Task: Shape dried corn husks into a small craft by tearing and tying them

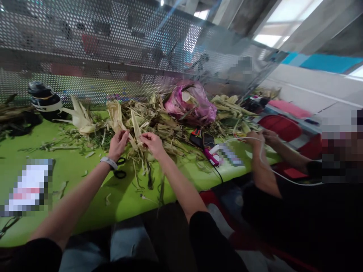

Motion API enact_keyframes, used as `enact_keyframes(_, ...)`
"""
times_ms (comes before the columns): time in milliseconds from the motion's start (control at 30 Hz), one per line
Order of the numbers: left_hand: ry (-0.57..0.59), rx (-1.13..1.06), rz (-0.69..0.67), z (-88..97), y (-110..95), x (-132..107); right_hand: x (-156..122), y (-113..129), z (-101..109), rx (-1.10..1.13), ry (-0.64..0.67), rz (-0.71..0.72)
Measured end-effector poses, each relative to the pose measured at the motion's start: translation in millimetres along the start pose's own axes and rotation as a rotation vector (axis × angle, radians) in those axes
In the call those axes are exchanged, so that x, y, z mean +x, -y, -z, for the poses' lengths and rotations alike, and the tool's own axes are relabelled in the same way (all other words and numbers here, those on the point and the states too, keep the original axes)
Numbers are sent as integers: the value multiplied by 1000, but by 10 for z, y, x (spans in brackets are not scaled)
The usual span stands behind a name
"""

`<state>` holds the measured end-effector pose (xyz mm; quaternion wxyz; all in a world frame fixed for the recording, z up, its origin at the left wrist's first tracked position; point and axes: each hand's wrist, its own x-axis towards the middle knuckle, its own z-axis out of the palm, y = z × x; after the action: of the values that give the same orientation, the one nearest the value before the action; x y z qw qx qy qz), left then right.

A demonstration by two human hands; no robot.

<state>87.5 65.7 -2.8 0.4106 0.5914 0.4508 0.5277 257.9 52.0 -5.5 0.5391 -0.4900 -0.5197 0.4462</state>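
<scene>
My left hand (120, 143), with a pale band on its wrist, pinches at the edge of a dry corn husk bundle. Close by on the right, my right hand (153, 144) has its thumb and fingers closed on a pale corn husk (135, 124) that points upward. Strips of husk hang down below both hands towards the table. Black-handled scissors (120, 174) lie beside my left wrist, their blades hidden. Behind my hands spreads a heap of dry husks (172, 126), with one large open husk (82, 117) at the left.
On the green table (119, 204) are a phone (31, 185), a dark bottle (44, 100), a pink plastic bag (190, 104) and a magenta glue gun (212, 157) with a cord. Perforated metal panel (113, 56) stands behind. A co-worker's hands (259, 139) work at the right.
</scene>
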Motion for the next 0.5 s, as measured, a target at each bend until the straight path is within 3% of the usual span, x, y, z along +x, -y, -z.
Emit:
enact_keyframes(133,44,-142,8,36,-70,-129,-103,-7,-148,2,131,9)
enact_keyframes(400,-78,-195,90,282,-126,-314,-299,24,-319,-39,417,-76)
enact_keyframes(500,-59,-194,153,396,-150,-412,-279,72,-297,-34,397,-86)
